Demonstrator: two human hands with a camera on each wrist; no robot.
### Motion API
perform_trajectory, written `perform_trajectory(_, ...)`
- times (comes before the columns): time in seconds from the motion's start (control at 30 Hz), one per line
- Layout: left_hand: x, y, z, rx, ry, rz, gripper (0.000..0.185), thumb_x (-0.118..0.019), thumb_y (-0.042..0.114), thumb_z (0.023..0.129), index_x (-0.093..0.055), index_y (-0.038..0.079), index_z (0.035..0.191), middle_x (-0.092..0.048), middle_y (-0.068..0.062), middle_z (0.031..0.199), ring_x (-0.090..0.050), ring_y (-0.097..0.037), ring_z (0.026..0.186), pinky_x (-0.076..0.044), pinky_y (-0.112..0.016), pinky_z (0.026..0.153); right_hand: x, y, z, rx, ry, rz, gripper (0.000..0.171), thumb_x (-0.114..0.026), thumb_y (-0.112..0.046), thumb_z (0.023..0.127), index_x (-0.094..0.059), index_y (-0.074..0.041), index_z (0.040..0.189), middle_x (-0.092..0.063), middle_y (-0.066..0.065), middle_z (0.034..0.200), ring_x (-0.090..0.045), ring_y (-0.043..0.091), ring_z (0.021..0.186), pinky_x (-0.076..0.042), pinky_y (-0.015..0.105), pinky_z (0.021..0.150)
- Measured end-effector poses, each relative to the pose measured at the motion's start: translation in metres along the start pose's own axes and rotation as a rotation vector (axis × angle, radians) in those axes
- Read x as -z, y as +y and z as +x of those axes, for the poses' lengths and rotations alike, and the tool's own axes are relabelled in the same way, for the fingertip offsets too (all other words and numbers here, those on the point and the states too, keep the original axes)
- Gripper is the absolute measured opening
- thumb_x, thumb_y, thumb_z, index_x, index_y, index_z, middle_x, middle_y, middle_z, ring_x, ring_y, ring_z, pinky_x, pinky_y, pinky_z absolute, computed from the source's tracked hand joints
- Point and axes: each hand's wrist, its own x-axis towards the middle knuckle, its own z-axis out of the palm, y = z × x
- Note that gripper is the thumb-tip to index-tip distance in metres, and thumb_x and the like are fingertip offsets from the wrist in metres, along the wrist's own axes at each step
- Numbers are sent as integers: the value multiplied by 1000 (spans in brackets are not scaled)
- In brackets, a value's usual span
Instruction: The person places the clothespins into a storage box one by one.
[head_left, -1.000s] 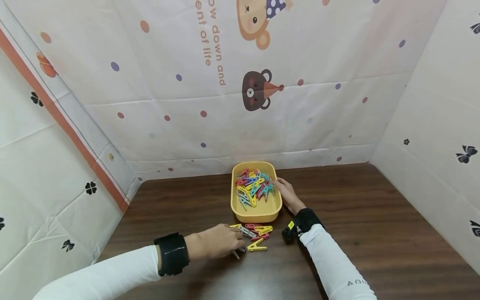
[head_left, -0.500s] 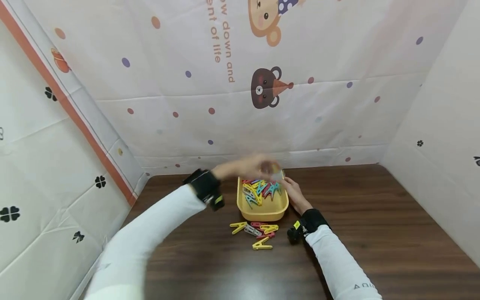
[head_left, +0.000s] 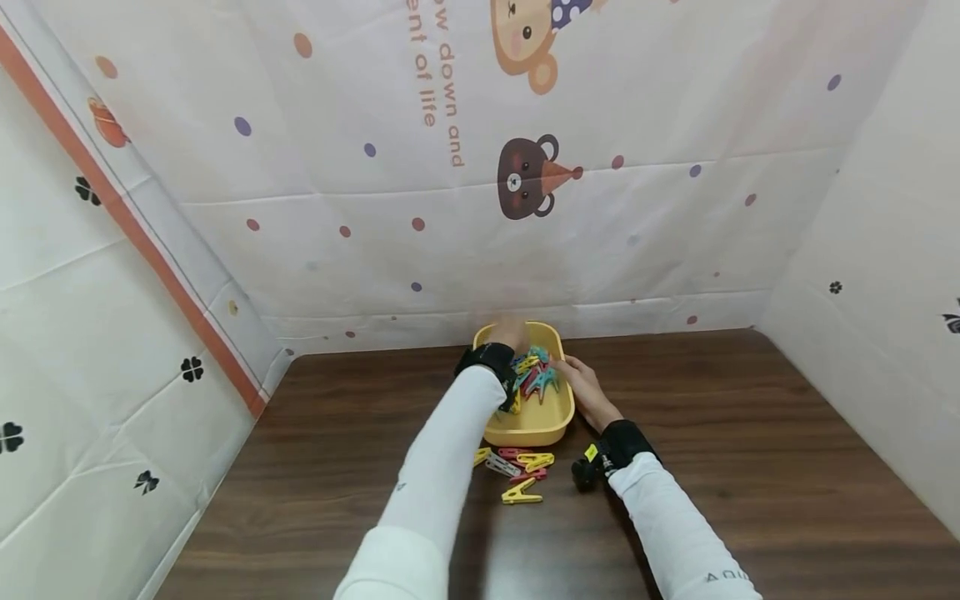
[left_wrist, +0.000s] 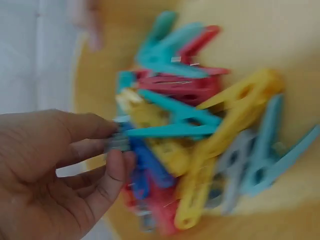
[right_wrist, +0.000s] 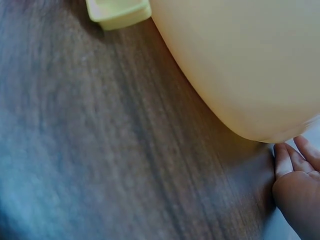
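A yellow tub [head_left: 529, 429] stands on the dark wooden table and holds a heap of coloured clothes pegs [head_left: 536, 372]. My left hand [head_left: 509, 334] is over the tub's far end, blurred in the head view. In the left wrist view its thumb and fingers [left_wrist: 102, 131] pinch a small grey peg [left_wrist: 116, 143] just above the heap of pegs [left_wrist: 200, 145]. My right hand [head_left: 582, 386] rests with straight fingers against the tub's right side. The right wrist view shows its fingertips [right_wrist: 294, 167] beside the tub's wall [right_wrist: 250, 65].
Several loose pegs [head_left: 521, 472], yellow, red and grey, lie on the table just in front of the tub; one yellow peg [right_wrist: 118, 12] shows in the right wrist view. Patterned cloth walls [head_left: 420, 208] close in the table at the back and both sides.
My left hand took a grey peg from the loose ones in front of the tub, carried it over the tub and now lowers it onto the heap. The right hand stayed on the tub's side.
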Motion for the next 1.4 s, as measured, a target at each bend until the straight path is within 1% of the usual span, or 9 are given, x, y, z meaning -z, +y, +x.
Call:
perform_trajectory(0.1, -9, 3, 2, 9, 8, -33, 13, -61, 11, 99, -71, 3, 103, -69, -10, 117, -55, -20, 82, -43, -30, 64, 5, -3, -1, -5, 2, 4, 65, -50, -40, 107, -31, -6, 159, -48, 23, 150, -53, 34, 135, -50, 43, 110)
perform_trajectory(0.2, -3, 6, 0, 2, -10, 0, 13, -60, 11, 100, -71, 4, 101, -69, -9, 118, -54, -19, 81, -43, -29, 65, 7, -6, -1, -4, -6, 9, 68, -50, -41, 107, -27, -6, 160, -44, 23, 153, -48, 36, 140, -44, 47, 115)
perform_trajectory(0.4, 25, -1, -17, -114, -54, 135, 31, -58, 24, 104, -55, 12, 76, -54, -3, 85, -45, -16, 72, -39, -29, 66, 13, -2, -6, -11, 6, -13, 68, -48, -41, 107, -26, -5, 161, -43, 25, 154, -47, 37, 140, -44, 49, 116)
perform_trajectory(0.57, 59, -15, -58, -274, -3, 232, 29, -60, 29, 103, -59, 14, 79, -51, 2, 76, -49, -14, 70, -43, -29, 64, 16, 5, -15, -22, 27, -18, 66, -46, -41, 108, -26, -5, 160, -45, 24, 153, -50, 36, 138, -48, 45, 112)
perform_trajectory(0.73, 77, -74, -124, -404, 49, 296, 24, -63, 30, 102, -67, 13, 85, -56, 2, 75, -54, -13, 67, -46, -27, 56, 1, 14, -20, -16, 28, 16, 65, -47, -42, 108, -30, -6, 159, -48, 24, 150, -53, 34, 134, -51, 42, 109)
perform_trajectory(0.9, 35, -133, -186, -412, -89, 118, 35, -70, 37, 97, -68, 6, 113, -72, -10, 104, -69, -21, 88, -60, -37, 72, -7, 17, -22, -22, 50, 13, 64, -49, -42, 107, -33, -7, 157, -51, 23, 147, -56, 32, 131, -53, 37, 104)
perform_trajectory(1.03, -11, -133, -218, -397, -180, 49, 66, -67, 55, 94, -58, 4, 136, -63, -17, 131, -64, -30, 115, -60, -45, 84, -5, 13, -21, -12, 43, -8, 66, -48, -42, 107, -30, -4, 158, -49, 24, 148, -53, 34, 134, -51, 42, 108)
perform_trajectory(1.17, -39, -113, -220, -461, -185, 84, 63, -72, 48, 93, -56, 8, 138, -63, -7, 118, -63, -18, 101, -57, -32, 72, -4, 7, -20, -4, 37, -24, 67, -47, -42, 107, -29, -4, 159, -48, 24, 149, -53, 34, 134, -51, 40, 108)
perform_trajectory(1.4, -61, -101, -207, -551, -96, 94, 25, -75, 24, 94, -61, 12, 111, -59, 2, 85, -52, -3, 69, -44, -18, 56, -5, 0, -15, 1, 35, -29, 67, -48, -42, 107, -30, -3, 158, -49, 25, 149, -55, 34, 133, -53, 39, 106)
